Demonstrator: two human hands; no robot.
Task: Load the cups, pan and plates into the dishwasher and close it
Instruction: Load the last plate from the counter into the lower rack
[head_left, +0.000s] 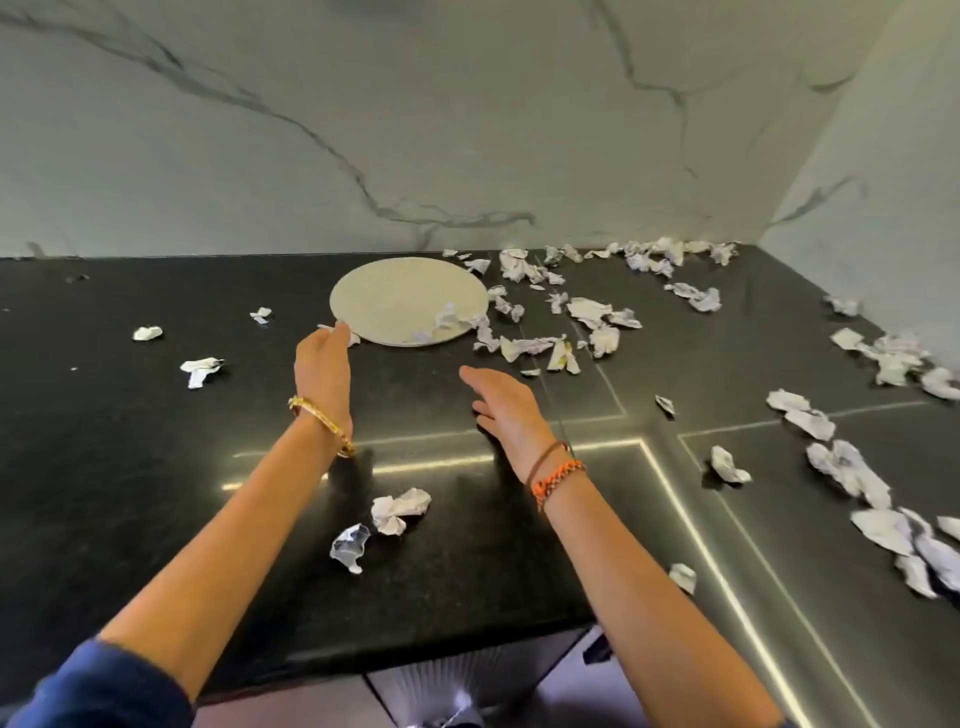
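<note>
Black counter (130, 467); left hand (323, 364) fingertips touch plate (405, 299) rim, right hand (506, 410) spread open nearby

Setting: domestic kitchen. Evidence: black speckled stone countertop (156, 467) meeting a white, grey-veined marble-look backsplash (363, 130) that turns a corner at the right; a pale round plate (400, 296) lying flat near the wall; a ribbed appliance front (457, 675) under the counter's edge; crumpled paper scraps (400, 512) strewn across the surface.
</note>
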